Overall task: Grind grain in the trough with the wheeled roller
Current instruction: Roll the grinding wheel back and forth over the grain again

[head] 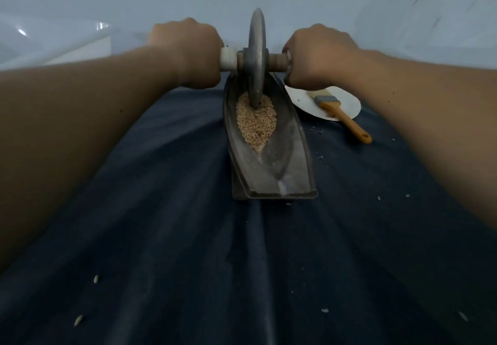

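Note:
A long, boat-shaped metal trough (pixel 291 153) lies lengthwise on a dark blue cloth, running away from me. A pile of pale tan grain (pixel 256 122) fills its far half. The wheeled roller (pixel 256 51), a grey metal disc on a wooden axle, stands upright with its rim pressed into the far end of the grain. My left hand (pixel 188 51) grips the left end of the axle. My right hand (pixel 318 57) grips the right end. Both fists hide the handle ends.
A white paper plate (pixel 341 102) lies right of the trough with a flat brush (pixel 343 114), orange-handled, across it. Loose grains are scattered over the dark cloth (pixel 161 223). A white wall rises behind, and a white object (pixel 53 40) sits at the far left.

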Demonstrator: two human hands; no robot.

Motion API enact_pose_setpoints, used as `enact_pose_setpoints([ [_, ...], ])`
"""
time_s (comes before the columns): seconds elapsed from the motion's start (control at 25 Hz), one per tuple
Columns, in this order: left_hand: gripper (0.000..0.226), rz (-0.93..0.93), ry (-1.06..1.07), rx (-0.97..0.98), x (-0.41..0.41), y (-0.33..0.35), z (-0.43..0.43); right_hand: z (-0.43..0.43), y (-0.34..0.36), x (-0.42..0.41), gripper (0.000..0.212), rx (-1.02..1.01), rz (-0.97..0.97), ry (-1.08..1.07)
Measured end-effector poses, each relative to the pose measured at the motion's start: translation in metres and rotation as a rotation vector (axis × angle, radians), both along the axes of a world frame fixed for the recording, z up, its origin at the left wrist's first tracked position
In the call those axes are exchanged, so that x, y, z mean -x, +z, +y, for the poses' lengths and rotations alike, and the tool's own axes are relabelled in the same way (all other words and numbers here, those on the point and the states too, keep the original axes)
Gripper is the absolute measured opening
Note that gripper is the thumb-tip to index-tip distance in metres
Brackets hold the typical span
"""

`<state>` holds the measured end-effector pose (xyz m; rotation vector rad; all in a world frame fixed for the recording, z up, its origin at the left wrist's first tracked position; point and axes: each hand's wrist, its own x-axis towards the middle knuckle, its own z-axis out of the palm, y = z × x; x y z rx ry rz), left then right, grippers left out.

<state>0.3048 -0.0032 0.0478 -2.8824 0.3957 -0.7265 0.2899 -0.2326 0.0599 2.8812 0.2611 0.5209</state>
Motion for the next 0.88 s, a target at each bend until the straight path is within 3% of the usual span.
enact_pose_setpoints([
  [0.36, 0.013, 0.042, -0.019, -0.02, 0.069, -0.006, 0.002, 0.007, -0.011, 0.074, 0.008, -0.025, 0.012, -0.008],
  [0.56, 0.007, 0.001, -0.032, -0.064, 0.11, -0.009, 0.011, 0.005, -0.02, 0.119, 0.014, 0.011, -0.099, -0.005],
  [0.68, 0.004, -0.106, -0.058, -0.152, 0.105, -0.005, 0.007, -0.002, -0.028, 0.116, 0.018, -0.045, -0.07, -0.028],
  [0.88, 0.008, -0.056, -0.043, -0.13, 0.062, -0.005, 0.005, -0.002, -0.019, 0.072, 0.004, -0.088, 0.023, -0.007],
])
